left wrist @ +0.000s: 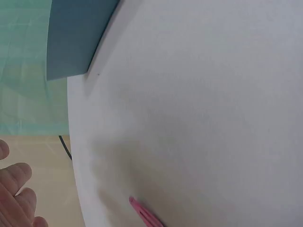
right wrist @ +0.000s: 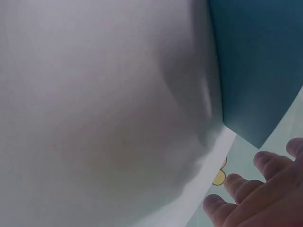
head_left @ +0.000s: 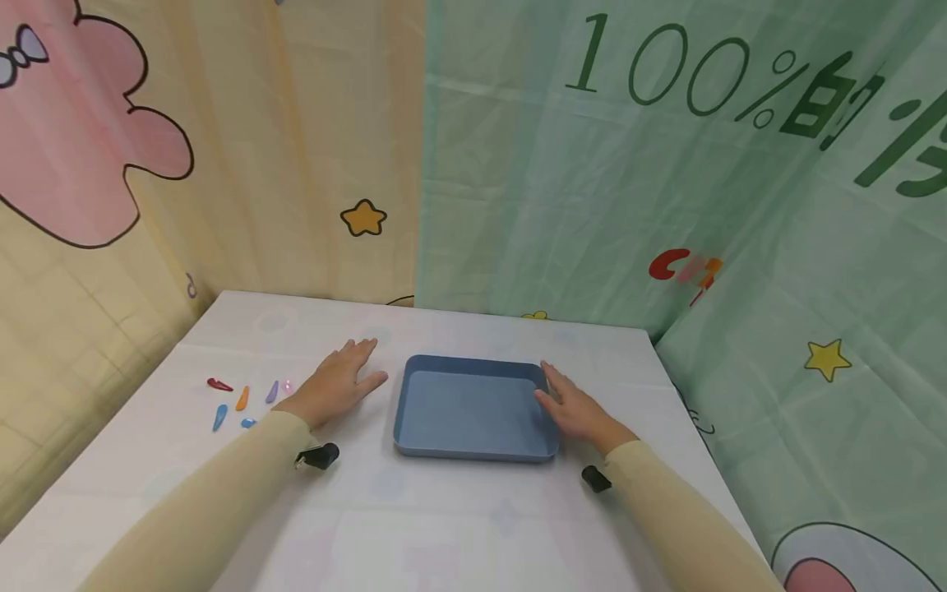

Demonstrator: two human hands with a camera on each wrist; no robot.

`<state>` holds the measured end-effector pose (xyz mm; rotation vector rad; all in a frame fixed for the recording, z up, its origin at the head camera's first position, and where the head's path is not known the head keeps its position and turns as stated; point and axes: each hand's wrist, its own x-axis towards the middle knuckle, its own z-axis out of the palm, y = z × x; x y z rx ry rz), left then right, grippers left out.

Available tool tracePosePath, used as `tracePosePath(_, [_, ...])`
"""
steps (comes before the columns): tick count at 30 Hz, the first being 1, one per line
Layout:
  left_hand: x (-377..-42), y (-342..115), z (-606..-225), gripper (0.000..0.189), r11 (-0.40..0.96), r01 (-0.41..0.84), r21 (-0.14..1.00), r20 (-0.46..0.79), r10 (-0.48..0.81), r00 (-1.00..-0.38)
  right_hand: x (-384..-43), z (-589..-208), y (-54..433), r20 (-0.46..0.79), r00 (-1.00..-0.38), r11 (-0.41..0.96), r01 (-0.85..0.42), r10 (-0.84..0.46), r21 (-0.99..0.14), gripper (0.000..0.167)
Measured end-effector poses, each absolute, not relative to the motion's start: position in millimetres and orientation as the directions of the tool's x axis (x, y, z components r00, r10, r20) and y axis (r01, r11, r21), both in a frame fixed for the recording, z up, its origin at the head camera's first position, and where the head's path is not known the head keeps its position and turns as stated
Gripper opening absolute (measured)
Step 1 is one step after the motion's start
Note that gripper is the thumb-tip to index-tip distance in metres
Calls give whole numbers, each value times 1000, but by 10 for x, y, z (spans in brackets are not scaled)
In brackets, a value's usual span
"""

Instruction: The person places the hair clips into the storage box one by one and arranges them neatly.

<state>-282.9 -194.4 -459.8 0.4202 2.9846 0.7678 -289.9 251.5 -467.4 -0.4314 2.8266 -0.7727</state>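
Observation:
A blue-grey rectangular tray (head_left: 473, 411) lies on the white table between both hands. To its left my left hand (head_left: 333, 388) hovers with fingers spread, holding nothing. My right hand (head_left: 580, 413) is at the tray's right rim, fingers extended; I cannot tell whether the fingertips touch it. Left of the left hand lie several small snap hair clips: red (head_left: 219, 385), orange (head_left: 242, 399), purple (head_left: 272, 392), blue (head_left: 219, 418) and pink (head_left: 288, 385). Another blue clip (head_left: 247, 423) sits close to the left sleeve. The left wrist view shows the pink clip (left wrist: 146, 213) at its bottom edge.
A white cloth covers the table (head_left: 444, 526). Behind it hangs a beige and green printed curtain (head_left: 533, 205), which also runs along the right side. Small black devices (head_left: 318, 456) are worn at the wrists.

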Motion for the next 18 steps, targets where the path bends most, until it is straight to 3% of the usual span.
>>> tracePosePath(9, [-2723, -2348, -4498, 95, 815, 143, 562, -24, 189, -982, -2895, -4800, 2525, -131, -938, 813, -203, -322, -546, 75])
tracePosePath(18, [-2612, -2849, -4382, 83, 758, 91, 646, 20, 103, -994, -2869, -4824, 2558, -220, -930, 847, -149, -296, -511, 76])
